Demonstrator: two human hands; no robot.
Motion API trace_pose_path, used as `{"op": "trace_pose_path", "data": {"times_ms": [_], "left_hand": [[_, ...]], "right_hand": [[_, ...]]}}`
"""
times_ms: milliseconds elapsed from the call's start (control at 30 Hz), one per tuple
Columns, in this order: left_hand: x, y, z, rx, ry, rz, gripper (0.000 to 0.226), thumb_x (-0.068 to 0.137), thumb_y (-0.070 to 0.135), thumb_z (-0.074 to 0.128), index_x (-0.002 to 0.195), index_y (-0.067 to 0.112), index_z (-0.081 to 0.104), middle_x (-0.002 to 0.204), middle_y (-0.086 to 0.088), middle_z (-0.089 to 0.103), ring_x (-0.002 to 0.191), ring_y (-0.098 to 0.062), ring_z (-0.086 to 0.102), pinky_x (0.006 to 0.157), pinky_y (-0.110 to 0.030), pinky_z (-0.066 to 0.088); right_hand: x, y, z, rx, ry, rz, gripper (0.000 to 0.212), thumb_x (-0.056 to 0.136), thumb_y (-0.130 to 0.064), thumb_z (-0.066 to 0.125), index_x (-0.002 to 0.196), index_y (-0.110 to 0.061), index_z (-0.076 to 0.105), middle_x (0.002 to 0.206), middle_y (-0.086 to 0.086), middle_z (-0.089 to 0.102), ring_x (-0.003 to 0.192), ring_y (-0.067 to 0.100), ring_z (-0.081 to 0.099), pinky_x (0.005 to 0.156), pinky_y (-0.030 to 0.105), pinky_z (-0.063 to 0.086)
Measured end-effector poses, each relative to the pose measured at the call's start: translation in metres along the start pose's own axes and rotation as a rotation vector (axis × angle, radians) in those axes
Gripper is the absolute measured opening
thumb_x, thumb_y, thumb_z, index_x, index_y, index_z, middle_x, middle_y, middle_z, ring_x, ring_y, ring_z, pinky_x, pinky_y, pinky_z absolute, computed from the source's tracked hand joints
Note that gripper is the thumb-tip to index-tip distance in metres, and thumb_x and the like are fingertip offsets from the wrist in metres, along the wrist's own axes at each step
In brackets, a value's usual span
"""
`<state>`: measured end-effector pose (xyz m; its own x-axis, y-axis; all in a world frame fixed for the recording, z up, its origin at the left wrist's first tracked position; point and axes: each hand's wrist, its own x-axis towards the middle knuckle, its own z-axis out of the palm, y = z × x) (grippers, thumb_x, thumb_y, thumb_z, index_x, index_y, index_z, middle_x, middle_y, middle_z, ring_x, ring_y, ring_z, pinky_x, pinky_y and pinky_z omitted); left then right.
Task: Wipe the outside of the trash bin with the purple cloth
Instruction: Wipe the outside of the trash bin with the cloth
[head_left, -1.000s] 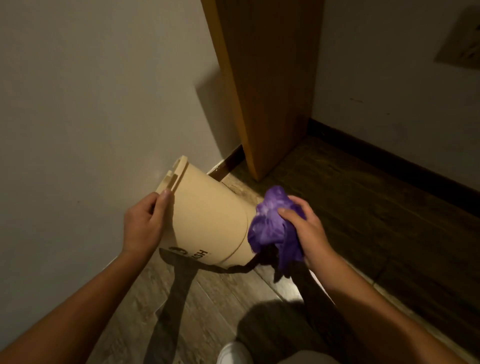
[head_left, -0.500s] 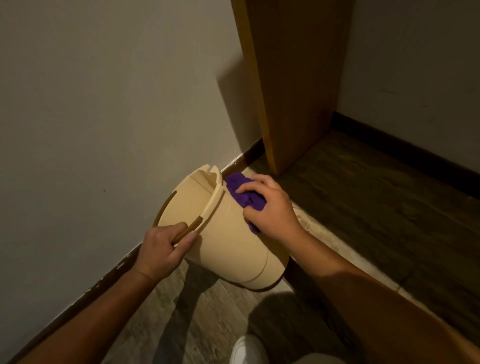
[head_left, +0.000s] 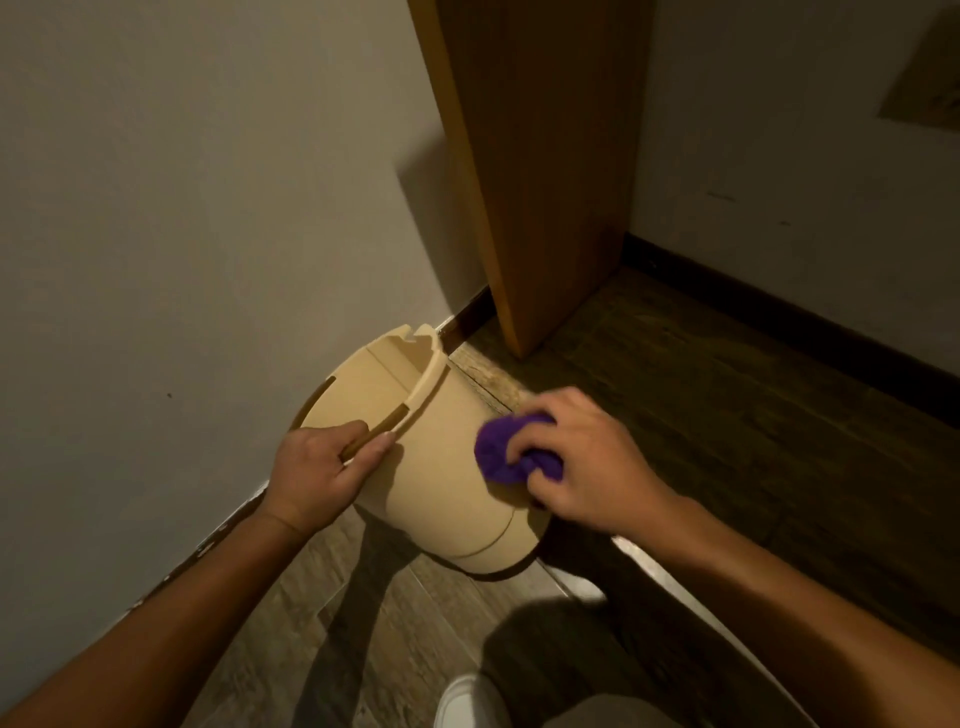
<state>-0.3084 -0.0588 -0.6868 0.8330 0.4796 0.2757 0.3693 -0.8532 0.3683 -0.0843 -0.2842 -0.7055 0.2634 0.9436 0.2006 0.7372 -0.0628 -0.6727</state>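
Observation:
A beige plastic trash bin (head_left: 441, 467) is tilted off the floor, its open top facing the left wall and its base pointing toward me. My left hand (head_left: 322, 467) grips the bin's rim at the near side. My right hand (head_left: 576, 462) presses a bunched purple cloth (head_left: 498, 452) against the bin's right outer wall, about halfway down. Most of the cloth is hidden under my fingers.
A white wall (head_left: 208, 208) runs close on the left with a dark baseboard (head_left: 218, 535). A wooden door (head_left: 540, 171) stands open just behind the bin. The wood floor (head_left: 727, 441) stretches right. My shoe (head_left: 467, 701) shows at the bottom.
The bin has been turned so its opening shows, and my left hand shifted to the rim. My right hand slid the cloth from near the rim down the bin's side toward the base.

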Motion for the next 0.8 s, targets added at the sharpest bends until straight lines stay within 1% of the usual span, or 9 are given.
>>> {"op": "trace_pose_path", "data": {"times_ms": [67,133,267,333,400,467,533,667,800], "left_hand": [[0.003,0.005,0.003,0.027,-0.014,0.037,0.074,0.097,0.072,0.03,0.067,0.014,0.065,0.055,0.007,0.053,0.047,-0.011,0.052,0.053,-0.017,0.042],[0.002,0.005,0.005,0.041,-0.019,0.032,0.076,0.096,0.073,0.031,0.069,0.013,0.069,0.059,0.004,0.058,0.051,-0.012,0.057,0.055,-0.018,0.045],[-0.001,0.002,0.001,0.014,0.011,-0.09,0.069,0.094,0.065,0.036,0.079,0.011,0.075,0.066,-0.002,0.066,0.06,-0.016,0.061,0.058,-0.028,0.05],[0.001,0.006,-0.001,0.012,0.012,-0.118,0.068,0.094,0.065,0.033,0.082,0.013,0.075,0.066,0.0,0.066,0.061,-0.013,0.061,0.058,-0.028,0.048],[0.01,0.018,-0.002,-0.026,-0.075,-0.143,0.069,0.092,0.072,0.031,0.086,0.021,0.075,0.072,0.005,0.068,0.069,-0.009,0.064,0.062,-0.029,0.052],[0.027,0.035,-0.001,-0.007,-0.231,-0.149,0.072,0.089,0.08,0.027,0.091,0.028,0.076,0.081,0.008,0.071,0.076,-0.007,0.066,0.069,-0.029,0.055],[0.044,0.053,0.004,0.088,-0.336,-0.116,0.072,0.089,0.081,0.026,0.081,0.028,0.074,0.075,0.009,0.07,0.069,-0.007,0.064,0.067,-0.028,0.055],[0.053,0.091,0.031,0.199,-0.294,-0.068,0.062,0.097,0.068,0.035,0.062,0.024,0.062,0.056,0.004,0.06,0.052,-0.011,0.057,0.056,-0.032,0.052],[0.054,0.11,0.059,0.205,-0.326,-0.055,0.061,0.097,0.068,0.035,0.061,0.025,0.059,0.054,0.006,0.056,0.048,-0.007,0.053,0.045,-0.024,0.037]], "right_hand": [[0.018,-0.01,-0.005,0.005,0.132,-0.021,0.026,0.081,-0.019,0.079,0.107,-0.024,0.075,0.133,0.003,0.061,0.128,0.024,0.048,0.1,0.046,0.047],[0.03,-0.022,-0.001,-0.027,0.137,-0.051,0.031,0.08,-0.016,0.081,0.109,-0.023,0.074,0.135,0.004,0.061,0.132,0.027,0.047,0.104,0.049,0.045],[0.01,-0.026,0.016,-0.181,-0.148,-0.209,0.03,0.082,-0.021,0.079,0.111,-0.026,0.072,0.14,0.002,0.058,0.138,0.027,0.042,0.111,0.05,0.037],[-0.001,-0.021,0.016,-0.18,-0.245,-0.218,0.025,0.084,-0.022,0.076,0.109,-0.027,0.073,0.137,0.0,0.059,0.134,0.023,0.043,0.109,0.048,0.041],[-0.005,-0.017,0.007,-0.144,-0.216,-0.15,0.021,0.085,-0.023,0.074,0.105,-0.029,0.073,0.134,-0.003,0.059,0.129,0.019,0.045,0.105,0.046,0.044],[-0.004,-0.015,-0.01,-0.122,-0.131,-0.083,0.021,0.084,-0.024,0.075,0.103,-0.033,0.072,0.133,-0.004,0.059,0.127,0.018,0.046,0.103,0.044,0.045],[-0.004,-0.015,-0.031,-0.142,-0.041,-0.031,0.024,0.081,-0.024,0.078,0.101,-0.034,0.071,0.131,-0.004,0.06,0.126,0.019,0.048,0.1,0.043,0.045],[-0.014,-0.021,-0.069,-0.228,0.044,0.025,0.029,0.076,-0.02,0.083,0.101,-0.032,0.073,0.128,-0.002,0.063,0.125,0.022,0.05,0.094,0.041,0.046],[-0.025,-0.028,-0.094,-0.282,0.042,0.035,0.031,0.076,-0.021,0.084,0.104,-0.029,0.074,0.13,0.001,0.063,0.128,0.025,0.05,0.095,0.046,0.048]]}}
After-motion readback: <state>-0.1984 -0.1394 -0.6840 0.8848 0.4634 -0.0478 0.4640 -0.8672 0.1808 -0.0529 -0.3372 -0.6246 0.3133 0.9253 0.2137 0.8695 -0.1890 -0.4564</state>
